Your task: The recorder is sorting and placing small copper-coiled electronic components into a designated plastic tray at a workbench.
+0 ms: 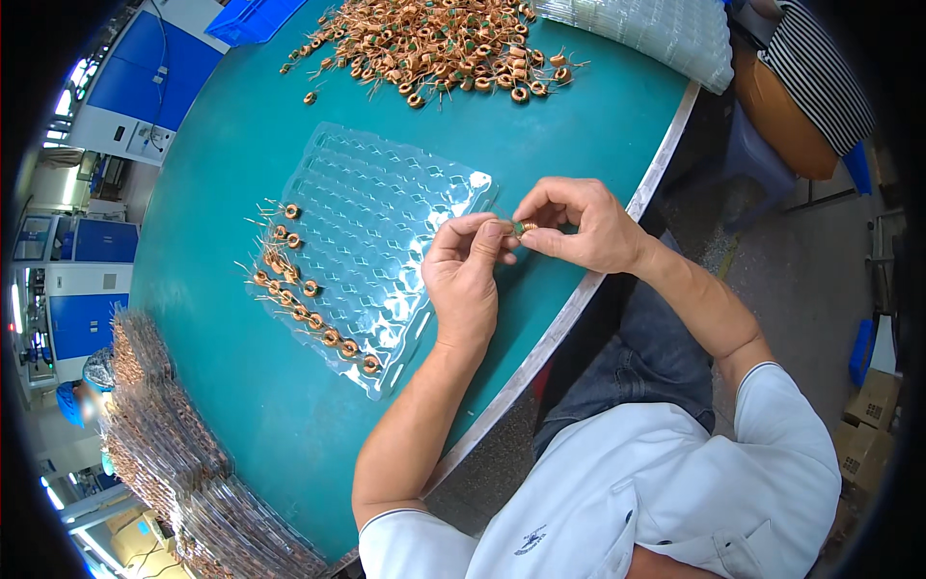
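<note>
Between the fingertips of both hands is a small copper-wound toroid coil [526, 229] with a green core. My left hand [470, 265] pinches at its left side, thumb and forefinger together, perhaps on its wire leads, which are too fine to make out. From the right, my right hand [585, 227] grips the coil between thumb and forefinger. Just left of my hands a clear plastic blister tray [362, 217] lies on the green table [222, 372]. Several coils [311, 288] sit along the tray's left side, their wire ends sticking outward.
A large heap of coils [434, 48] covers the far part of the table. Stacked clear trays [656, 34] stand at the far right, and filled tray stacks [183, 463] at the near left. A blue bin [253, 19] is at the far left edge. Another person [820, 82] sits at right.
</note>
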### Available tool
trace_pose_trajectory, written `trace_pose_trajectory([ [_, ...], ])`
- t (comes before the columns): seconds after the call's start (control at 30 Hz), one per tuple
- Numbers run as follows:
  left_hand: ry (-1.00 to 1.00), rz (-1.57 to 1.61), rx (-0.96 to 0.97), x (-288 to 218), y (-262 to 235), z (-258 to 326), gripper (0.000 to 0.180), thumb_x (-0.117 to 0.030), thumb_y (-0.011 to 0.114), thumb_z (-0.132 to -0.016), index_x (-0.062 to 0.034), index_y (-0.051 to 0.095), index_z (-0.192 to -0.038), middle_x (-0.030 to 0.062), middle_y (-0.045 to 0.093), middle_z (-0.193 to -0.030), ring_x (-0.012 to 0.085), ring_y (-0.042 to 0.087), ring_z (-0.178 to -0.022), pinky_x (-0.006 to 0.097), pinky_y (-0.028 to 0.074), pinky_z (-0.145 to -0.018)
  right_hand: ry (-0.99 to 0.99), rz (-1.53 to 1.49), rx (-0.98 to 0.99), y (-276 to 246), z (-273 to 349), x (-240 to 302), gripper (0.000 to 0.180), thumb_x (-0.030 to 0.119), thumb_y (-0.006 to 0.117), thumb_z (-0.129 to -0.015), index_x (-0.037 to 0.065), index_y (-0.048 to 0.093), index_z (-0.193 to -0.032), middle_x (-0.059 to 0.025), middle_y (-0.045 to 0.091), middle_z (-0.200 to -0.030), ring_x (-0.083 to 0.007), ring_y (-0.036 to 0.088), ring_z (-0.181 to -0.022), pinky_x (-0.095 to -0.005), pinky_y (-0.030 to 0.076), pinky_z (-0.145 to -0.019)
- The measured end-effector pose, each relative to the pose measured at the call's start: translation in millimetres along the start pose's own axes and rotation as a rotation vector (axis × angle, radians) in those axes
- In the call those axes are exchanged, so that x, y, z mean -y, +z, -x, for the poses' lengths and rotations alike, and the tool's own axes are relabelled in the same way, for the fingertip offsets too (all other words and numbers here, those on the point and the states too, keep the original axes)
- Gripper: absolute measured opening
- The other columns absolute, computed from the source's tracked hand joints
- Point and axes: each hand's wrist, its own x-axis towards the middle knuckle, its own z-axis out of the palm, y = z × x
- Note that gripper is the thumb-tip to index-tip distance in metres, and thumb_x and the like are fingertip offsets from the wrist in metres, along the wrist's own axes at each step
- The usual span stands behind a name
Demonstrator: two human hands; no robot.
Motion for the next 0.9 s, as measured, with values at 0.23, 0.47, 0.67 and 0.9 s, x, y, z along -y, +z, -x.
trace_pose_trajectory([
  [0.23, -0.038, 0.073, 0.047, -1, -6, -1, 0.016, -0.012, 0.064, -0.095, 0.0018, 0.062, -0.103, 0.0122, 0.068, -0.091, 0.0154, 0.064, -0.077, 0.025, 0.052, -0.066, 0.014, -0.007, 0.073, -1, 1, -9, 0.014, 0.000, 0.068, -0.087, -0.003, 0.064, -0.101, -0.0069, 0.063, -0.096, -0.0103, 0.063, -0.088, -0.0243, 0.052, -0.076],
  [0.47, 0.023, -0.085, 0.054, -11, -10, 3, 0.025, -0.011, 0.061, -0.098, 0.0028, 0.060, -0.118, 0.0083, 0.067, -0.091, 0.0127, 0.063, -0.079, 0.025, 0.051, -0.067, 0.044, -0.065, 0.050, 12, -2, 1, 0.017, 0.000, 0.066, -0.087, -0.002, 0.063, -0.105, -0.0055, 0.063, -0.094, -0.0100, 0.062, -0.086, -0.0247, 0.051, -0.076],
  [0.67, -0.037, -0.102, 0.030, -25, -15, 7, 0.024, -0.015, 0.057, -0.100, 0.0008, 0.059, -0.119, 0.0068, 0.065, -0.088, 0.0114, 0.061, -0.074, 0.024, 0.049, -0.064, 0.042, -0.136, -0.104, 12, -37, 22, 0.008, 0.003, 0.064, -0.089, 0.002, 0.064, -0.097, -0.0008, 0.063, -0.086, -0.0066, 0.058, -0.077, -0.0222, 0.049, -0.069],
  [0.9, 0.455, -0.632, 0.239, -40, -53, 17, 0.009, -0.002, 0.065, -0.086, 0.0006, 0.067, -0.094, 0.0157, 0.063, -0.083, 0.0300, 0.063, -0.072, 0.036, 0.050, -0.065, -0.200, 0.206, 0.310, 129, -196, 43, 0.015, 0.017, 0.073, -0.083, 0.004, 0.067, -0.089, -0.0015, 0.066, -0.082, -0.0089, 0.060, -0.077, -0.0259, 0.048, -0.069],
])
